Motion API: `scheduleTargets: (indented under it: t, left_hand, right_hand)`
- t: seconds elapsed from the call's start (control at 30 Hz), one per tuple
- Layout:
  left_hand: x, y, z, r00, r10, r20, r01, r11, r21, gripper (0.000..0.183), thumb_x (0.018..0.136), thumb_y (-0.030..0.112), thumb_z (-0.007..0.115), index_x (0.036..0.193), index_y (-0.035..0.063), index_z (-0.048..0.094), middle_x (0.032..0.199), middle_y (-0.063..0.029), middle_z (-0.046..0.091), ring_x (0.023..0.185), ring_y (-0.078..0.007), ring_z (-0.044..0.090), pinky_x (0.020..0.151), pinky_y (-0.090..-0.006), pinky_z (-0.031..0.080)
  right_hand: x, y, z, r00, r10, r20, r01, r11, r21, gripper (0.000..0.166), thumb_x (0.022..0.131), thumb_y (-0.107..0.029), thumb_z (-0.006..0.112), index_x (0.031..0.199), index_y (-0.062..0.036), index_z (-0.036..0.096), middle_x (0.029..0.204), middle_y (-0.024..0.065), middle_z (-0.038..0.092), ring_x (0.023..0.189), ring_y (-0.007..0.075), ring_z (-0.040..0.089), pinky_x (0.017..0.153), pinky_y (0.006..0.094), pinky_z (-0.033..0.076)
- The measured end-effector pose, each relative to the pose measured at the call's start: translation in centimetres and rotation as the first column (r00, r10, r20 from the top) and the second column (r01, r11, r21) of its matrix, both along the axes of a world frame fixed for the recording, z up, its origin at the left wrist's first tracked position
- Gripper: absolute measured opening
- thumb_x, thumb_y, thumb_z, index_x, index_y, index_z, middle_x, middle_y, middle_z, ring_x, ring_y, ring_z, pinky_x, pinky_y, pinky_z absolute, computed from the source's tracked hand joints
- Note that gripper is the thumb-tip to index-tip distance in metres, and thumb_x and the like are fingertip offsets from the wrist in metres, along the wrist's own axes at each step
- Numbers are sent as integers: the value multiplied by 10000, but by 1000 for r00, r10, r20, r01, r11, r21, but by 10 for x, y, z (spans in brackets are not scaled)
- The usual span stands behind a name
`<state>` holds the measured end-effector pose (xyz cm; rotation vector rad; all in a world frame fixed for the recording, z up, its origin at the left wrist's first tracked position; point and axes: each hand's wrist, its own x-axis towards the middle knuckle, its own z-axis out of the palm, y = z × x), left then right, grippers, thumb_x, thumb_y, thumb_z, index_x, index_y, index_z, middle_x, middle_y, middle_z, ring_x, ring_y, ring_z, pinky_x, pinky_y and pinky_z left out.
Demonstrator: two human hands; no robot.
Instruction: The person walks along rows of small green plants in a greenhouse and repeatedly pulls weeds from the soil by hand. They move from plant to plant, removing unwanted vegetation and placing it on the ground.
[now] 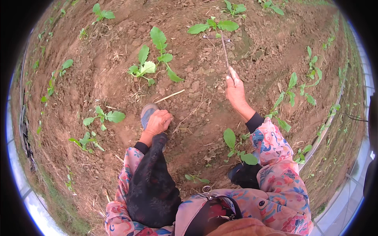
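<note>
My right hand [236,90] grips a thin tool handle [225,51] that reaches away from me to a small metal blade [216,37] at the soil. The blade lies just below a leafy green seedling [220,26], partly under its leaves. My left hand [159,121], with its fingers curled, rests over my left shoe [146,114]; whether something is inside the fingers cannot be seen. Beyond the left hand stand larger seedlings [159,56] with toothed leaves, and a pale dry stalk [170,96] lies near the shoe's toe.
Seedlings grow close to my right foot [233,144], at the right [291,94] and at the left [103,117]. A pale hose or strip [326,125] runs along the right side. Dry roots [190,113] lie between my feet on lumpy brown soil. Pale paving edges both sides.
</note>
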<state>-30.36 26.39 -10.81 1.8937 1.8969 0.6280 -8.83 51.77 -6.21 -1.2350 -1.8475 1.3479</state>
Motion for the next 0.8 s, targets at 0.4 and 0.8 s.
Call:
scheduleTargets:
  t: [0.4,0.8]
  left_hand:
    - [0,0,-5,999,39,18,-40,998,38,86,750,151,658,800,90,623,734,-56,554,730,-253,564,664,-344,433]
    - [-1,-2,-5,998,49,37,-51,997,50,92,735,143,663,785,91,606,721,-53,531,731,-249,558,667,-343,428]
  right_hand:
    - [-2,-41,23,963,-224,-147,118,846,-521,474,945,-55,402,1412,-102,333,645,-81,366,498,22,314,426,187,291]
    - [-13,50,10,963,-263,-62,226,911,-344,469,966,-138,392,1423,-154,286,639,-54,361,446,43,328,358,206,297]
